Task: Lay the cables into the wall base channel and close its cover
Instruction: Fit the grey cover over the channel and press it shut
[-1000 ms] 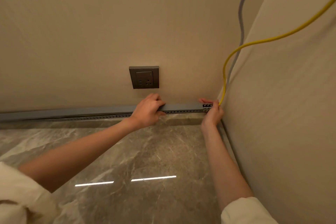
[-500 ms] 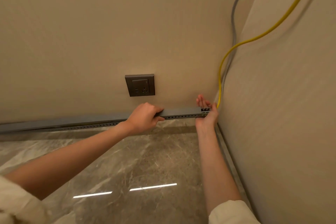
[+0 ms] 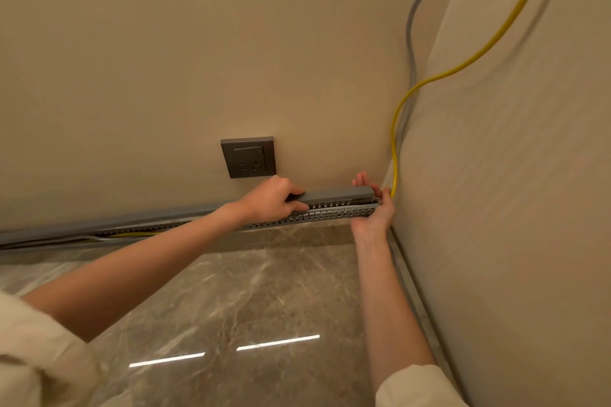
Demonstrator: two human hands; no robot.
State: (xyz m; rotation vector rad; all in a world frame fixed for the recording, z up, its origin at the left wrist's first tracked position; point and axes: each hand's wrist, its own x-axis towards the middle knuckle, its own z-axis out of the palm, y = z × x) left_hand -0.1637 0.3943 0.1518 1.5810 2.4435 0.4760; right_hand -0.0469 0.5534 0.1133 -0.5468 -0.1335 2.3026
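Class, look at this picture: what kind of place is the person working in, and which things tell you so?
Probably a finished indoor room, at a corner near the floor. Clues: a wall socket on a plain beige wall, a polished marble-look floor, and a cable channel running along the wall's base.

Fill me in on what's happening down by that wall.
A person is working on a grey cable channel along the foot of the wall. The left hand grips the cover, whose right end is raised off the slotted base; the right hand holds the channel's end at the corner. A yellow cable and a grey cable drop down the corner, and yellow shows inside the channel further left. The cover is not closed.
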